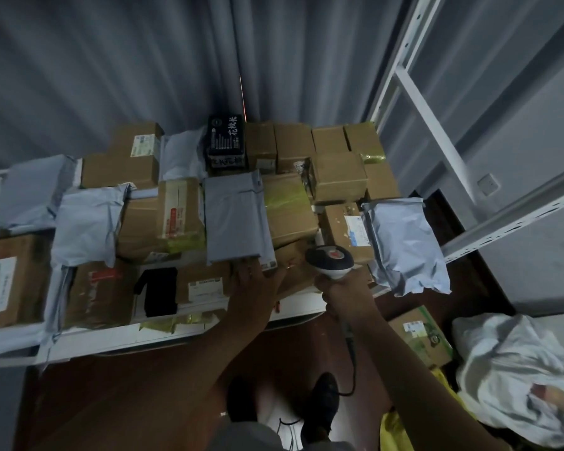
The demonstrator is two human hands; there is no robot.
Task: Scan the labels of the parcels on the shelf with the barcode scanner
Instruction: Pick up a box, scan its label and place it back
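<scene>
A white shelf (pixel 163 336) carries many parcels: brown cardboard boxes, grey plastic mailers and one black box (pixel 226 138). My right hand (pixel 342 291) grips a white barcode scanner (pixel 330 260) whose head points at the parcels near the shelf's front right; its red beam streaks up the back wall. My left hand (pixel 253 288) rests with straight fingers on a brown box (pixel 287 268), just under the lower edge of a tall grey mailer (pixel 236 219) with a small label at its corner.
A grey mailer (pixel 407 249) overhangs the shelf's right end. White metal racking (pixel 515 213) stands to the right. On the dark floor lie a green-printed box (pixel 420 336), a white bag (pixel 518 379) and something yellow (pixel 394 431). My shoe (pixel 323 405) is below.
</scene>
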